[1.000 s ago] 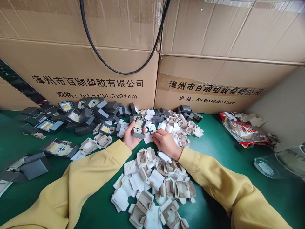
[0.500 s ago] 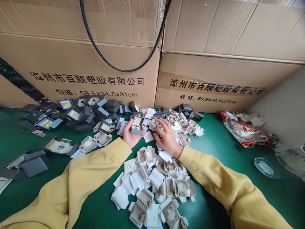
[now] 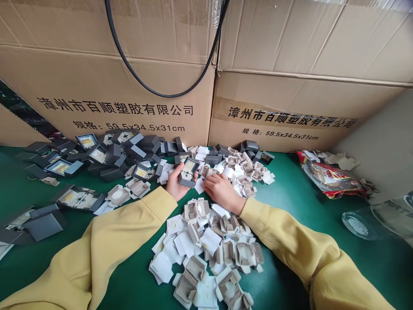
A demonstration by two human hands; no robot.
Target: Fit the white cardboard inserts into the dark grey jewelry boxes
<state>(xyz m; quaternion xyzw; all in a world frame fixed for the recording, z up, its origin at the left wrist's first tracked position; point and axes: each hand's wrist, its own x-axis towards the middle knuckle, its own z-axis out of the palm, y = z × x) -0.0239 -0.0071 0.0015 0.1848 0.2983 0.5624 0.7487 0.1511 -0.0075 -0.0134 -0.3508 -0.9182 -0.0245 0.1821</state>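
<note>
My left hand [image 3: 175, 184] is closed around a small dark grey gift box [image 3: 188, 172], whose open side shows a pale insert. The box is tilted up above the table, left of my right hand [image 3: 222, 189]. My right hand is low over the scraps with its fingers drawn together. Its fingertips are beside a white paper piece [image 3: 199, 186]; whether they pinch something is hidden. Below both hands spreads a heap of white and grey folded card inserts [image 3: 211, 241].
More dark grey boxes [image 3: 112, 155] are piled at the back left. Further card inserts [image 3: 250, 165] lie behind my right hand. Large cardboard cartons [image 3: 129, 82] wall off the back, with a black cable [image 3: 167, 95] hanging before them. At right are a red snack bag [image 3: 329, 174] and a clear container [image 3: 361, 226].
My right hand has lowered, and its spread fingers have come together near the white paper piece. The box in my left hand has turned and now tilts differently.
</note>
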